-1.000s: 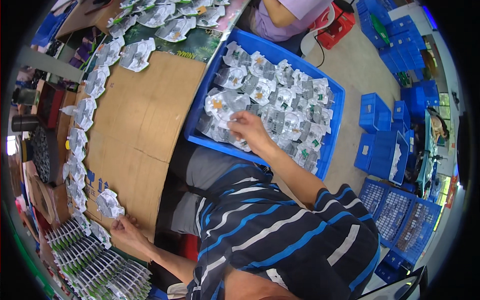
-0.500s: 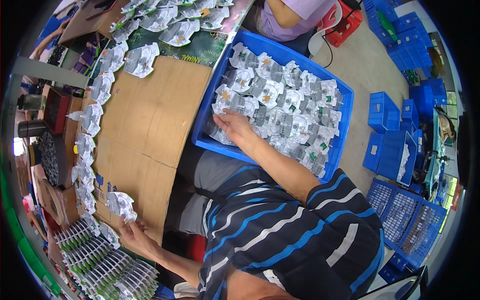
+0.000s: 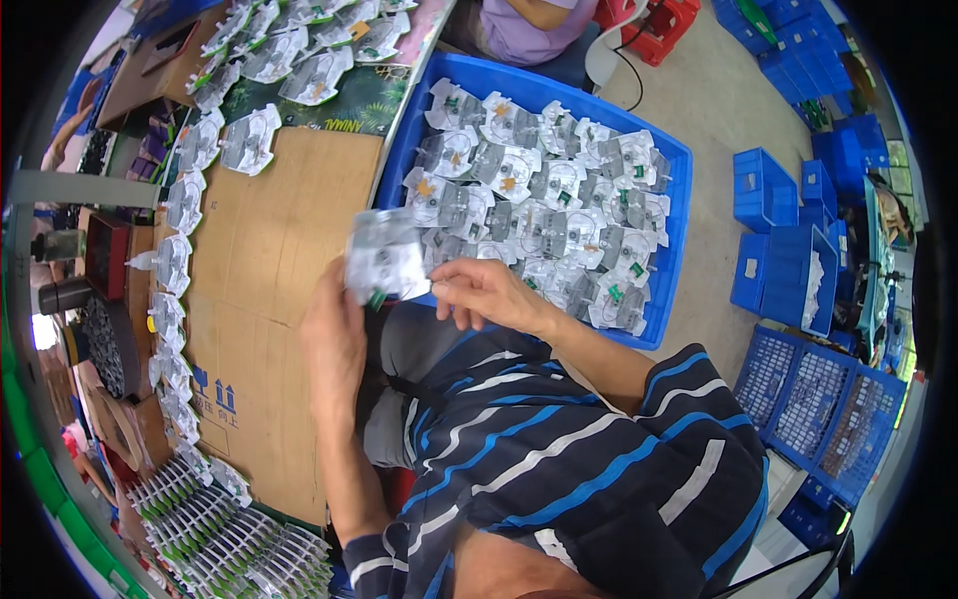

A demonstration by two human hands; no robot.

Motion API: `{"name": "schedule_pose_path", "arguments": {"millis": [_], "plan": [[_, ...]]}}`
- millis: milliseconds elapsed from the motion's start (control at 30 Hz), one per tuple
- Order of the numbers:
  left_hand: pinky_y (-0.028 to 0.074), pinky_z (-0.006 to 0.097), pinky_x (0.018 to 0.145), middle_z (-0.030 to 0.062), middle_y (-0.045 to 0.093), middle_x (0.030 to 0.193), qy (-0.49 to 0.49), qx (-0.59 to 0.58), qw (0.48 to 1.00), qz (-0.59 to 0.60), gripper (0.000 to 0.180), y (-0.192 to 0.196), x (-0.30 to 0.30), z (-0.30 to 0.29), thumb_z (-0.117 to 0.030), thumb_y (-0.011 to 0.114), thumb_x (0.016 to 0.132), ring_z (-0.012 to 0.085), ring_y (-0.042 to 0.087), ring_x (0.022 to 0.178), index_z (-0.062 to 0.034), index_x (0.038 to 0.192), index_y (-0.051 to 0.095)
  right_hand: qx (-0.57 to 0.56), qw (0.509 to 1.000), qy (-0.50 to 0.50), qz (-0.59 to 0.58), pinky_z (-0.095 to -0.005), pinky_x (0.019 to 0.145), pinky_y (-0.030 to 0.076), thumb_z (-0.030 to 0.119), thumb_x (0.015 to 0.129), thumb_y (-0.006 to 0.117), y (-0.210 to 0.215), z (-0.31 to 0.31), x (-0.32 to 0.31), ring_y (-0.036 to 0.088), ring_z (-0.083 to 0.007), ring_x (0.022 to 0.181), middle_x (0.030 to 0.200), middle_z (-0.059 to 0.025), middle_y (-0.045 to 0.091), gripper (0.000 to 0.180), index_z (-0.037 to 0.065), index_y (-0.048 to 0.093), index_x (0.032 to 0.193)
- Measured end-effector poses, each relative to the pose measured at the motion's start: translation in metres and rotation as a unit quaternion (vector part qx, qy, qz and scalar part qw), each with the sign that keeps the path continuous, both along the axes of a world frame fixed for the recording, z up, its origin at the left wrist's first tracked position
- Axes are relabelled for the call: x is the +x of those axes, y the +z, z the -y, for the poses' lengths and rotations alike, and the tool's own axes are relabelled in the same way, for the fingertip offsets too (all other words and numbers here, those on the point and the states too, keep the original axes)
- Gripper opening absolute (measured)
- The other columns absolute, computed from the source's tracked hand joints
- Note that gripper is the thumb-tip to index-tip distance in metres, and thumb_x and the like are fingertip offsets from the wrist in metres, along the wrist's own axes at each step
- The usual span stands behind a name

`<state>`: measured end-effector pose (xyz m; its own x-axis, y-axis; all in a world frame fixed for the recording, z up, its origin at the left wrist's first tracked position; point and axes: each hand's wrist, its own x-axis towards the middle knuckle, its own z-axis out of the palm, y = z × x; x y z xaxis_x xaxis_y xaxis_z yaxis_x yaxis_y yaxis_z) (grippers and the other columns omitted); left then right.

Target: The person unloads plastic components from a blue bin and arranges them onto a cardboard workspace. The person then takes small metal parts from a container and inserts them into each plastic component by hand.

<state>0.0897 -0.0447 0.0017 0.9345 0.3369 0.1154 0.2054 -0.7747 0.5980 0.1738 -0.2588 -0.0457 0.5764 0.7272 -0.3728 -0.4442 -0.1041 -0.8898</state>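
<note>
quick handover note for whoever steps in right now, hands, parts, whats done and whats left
Left hand and right hand are both raised over the lap, together holding one clear plastic packet.
Blue bin to the right holds a heap of the same packets.
Done: packets laid in a row along the cardboard sheet edge.
Left: the heap in the bin.

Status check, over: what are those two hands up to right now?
Left hand and right hand both grip one clear plastic packet, raised above the cardboard sheet. Blue crate of packets alongside. Nothing blocking.
</note>
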Motion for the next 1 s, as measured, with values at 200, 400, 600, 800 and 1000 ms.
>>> {"name": "schedule_pose_path", "arguments": {"millis": [200,400,600,800,1000], "plan": [[0.053,0.043,0.070,0.0136,0.059,0.092,-0.184,0.165,0.968,-0.033,0.037,-0.028,0.086,0.029,0.000,0.058,0.079,0.0337,0.064,0.087,-0.0086,0.115,0.063,-0.058,0.988,-0.097,-0.104,-0.0223,0.046,0.045,0.027,0.095,0.062,-0.036,0.015,0.008,0.063,-0.0113,0.061,0.084,-0.0105,0.070,0.033,-0.004,0.065,0.101],[0.055,0.040,0.071,0.0143,0.059,0.094,-0.274,0.177,0.945,-0.002,0.023,-0.078,0.145,0.053,-0.004,0.059,0.079,0.0311,0.066,0.089,-0.0084,0.100,0.069,-0.005,0.938,-0.202,-0.281,-0.0214,0.046,0.044,0.021,0.094,0.065,-0.075,0.010,0.017,0.061,-0.0111,0.061,0.086,-0.0112,0.071,0.026,-0.005,0.064,0.100],[0.058,0.038,0.072,0.0142,0.061,0.098,-0.385,0.232,0.892,-0.043,0.019,-0.103,0.178,0.082,-0.005,0.063,0.075,0.0300,0.067,0.091,-0.0090,0.092,0.070,0.039,0.880,-0.282,-0.380,-0.0227,0.050,0.043,0.020,0.096,0.061,-0.091,0.015,0.020,0.058,-0.0107,0.064,0.087,-0.0104,0.070,0.017,0.003,0.061,0.099],[0.057,0.039,0.072,0.0165,0.061,0.101,-0.357,0.212,0.908,-0.044,0.026,-0.114,0.180,0.088,-0.002,0.063,0.075,0.0318,0.066,0.091,-0.0042,0.101,0.066,0.075,0.854,-0.309,-0.411,-0.0211,0.049,0.041,0.018,0.098,0.056,-0.102,0.009,0.022,0.056,-0.0111,0.065,0.090,-0.0101,0.068,0.016,0.004,0.059,0.106],[0.052,0.045,0.079,0.0175,0.063,0.104,-0.169,0.046,0.985,0.011,0.036,-0.074,0.102,0.075,0.003,0.055,0.079,0.0373,0.063,0.094,-0.0020,0.114,0.060,0.091,0.819,-0.368,-0.431,-0.0217,0.048,0.042,0.021,0.100,0.054,-0.120,0.004,0.023,0.056,-0.0117,0.062,0.088,-0.0103,0.067,0.017,0.005,0.057,0.097]]}}
